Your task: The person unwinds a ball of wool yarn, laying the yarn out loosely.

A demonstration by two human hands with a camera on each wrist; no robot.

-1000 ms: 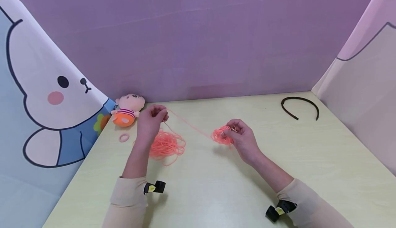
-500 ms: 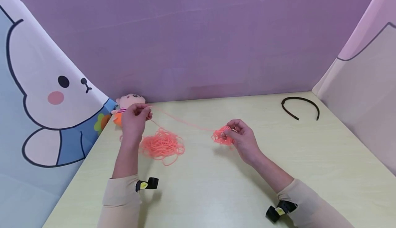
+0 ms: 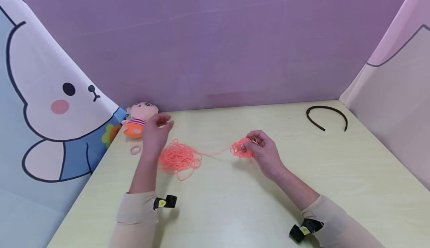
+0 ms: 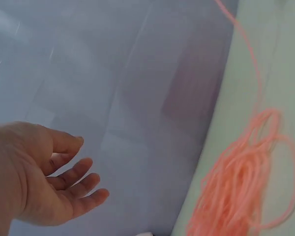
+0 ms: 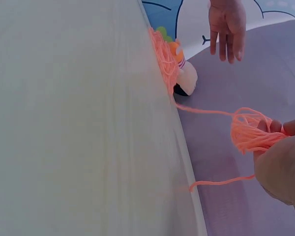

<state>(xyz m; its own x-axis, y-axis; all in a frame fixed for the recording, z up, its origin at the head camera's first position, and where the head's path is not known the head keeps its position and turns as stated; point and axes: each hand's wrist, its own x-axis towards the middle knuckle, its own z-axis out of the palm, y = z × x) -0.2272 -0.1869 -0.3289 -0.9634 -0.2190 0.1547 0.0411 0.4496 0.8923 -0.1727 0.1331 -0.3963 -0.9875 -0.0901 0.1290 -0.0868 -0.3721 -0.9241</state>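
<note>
My right hand (image 3: 263, 152) grips a small bundle of coral-pink yarn (image 3: 241, 148) above the table, thumb and fingers closed round it. From that bundle a single slack strand (image 3: 215, 154) runs left to a loose, tangled heap of the same yarn (image 3: 179, 157) on the table. Over the heap's left side, my left hand (image 3: 156, 132) hovers with nothing in it. In the left wrist view its fingers (image 4: 83, 189) are relaxed and apart from the yarn. A loose tail of yarn (image 5: 221, 182) hangs from the bundle in the right wrist view.
A plush doll (image 3: 136, 121) in a striped top and orange bottoms sits at the table's back left, partly behind the left hand. Near it lies a small pink ring (image 3: 135, 150). A dark headband-shaped arc (image 3: 326, 108) lies at the back right. Fabric walls (image 3: 215, 46) enclose the table.
My left hand pulled the strand leftward, then let it go and came back slightly right. The strand has dropped from taut to slack. The right hand with its bundle has barely moved.
</note>
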